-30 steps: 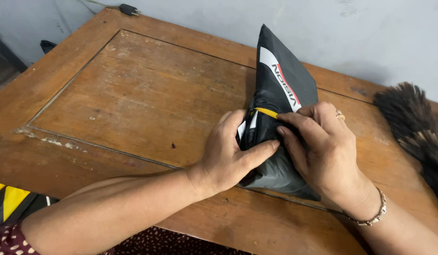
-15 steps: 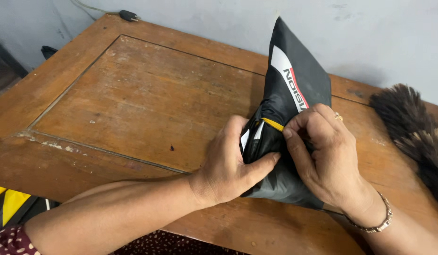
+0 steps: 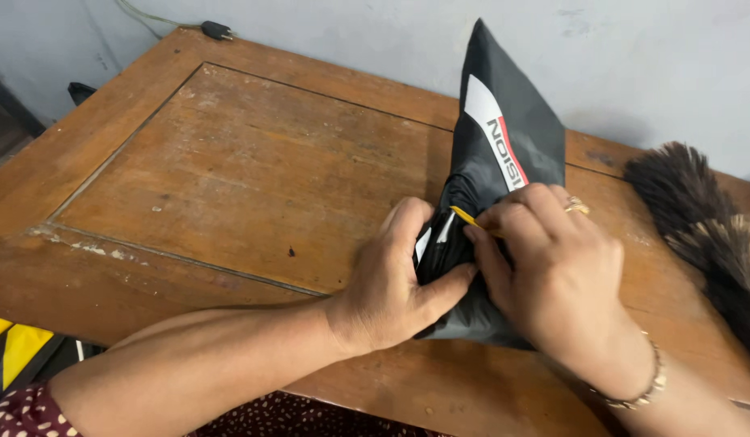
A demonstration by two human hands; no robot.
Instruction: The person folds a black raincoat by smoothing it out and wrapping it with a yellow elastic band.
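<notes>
Head view: 2 hands clamped on a black plastic pouch (image 3: 504,154) on the wooden table (image 3: 254,178). Left hand (image 3: 399,279) gripping the bunched neck, thumb pressed across; right hand (image 3: 553,275) pinching a yellow band (image 3: 466,217) there. Pouch tip higher and more upright than 1 s ago, neck tighter: closing well along. Feather duster (image 3: 699,218) lying just beside.

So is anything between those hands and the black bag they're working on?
Nothing visible. Both the left hand and the right hand are pressed right against the black bag, gripping its bunched middle, where a thin yellow strip shows. The feather duster lies off to the right, apart.
</notes>
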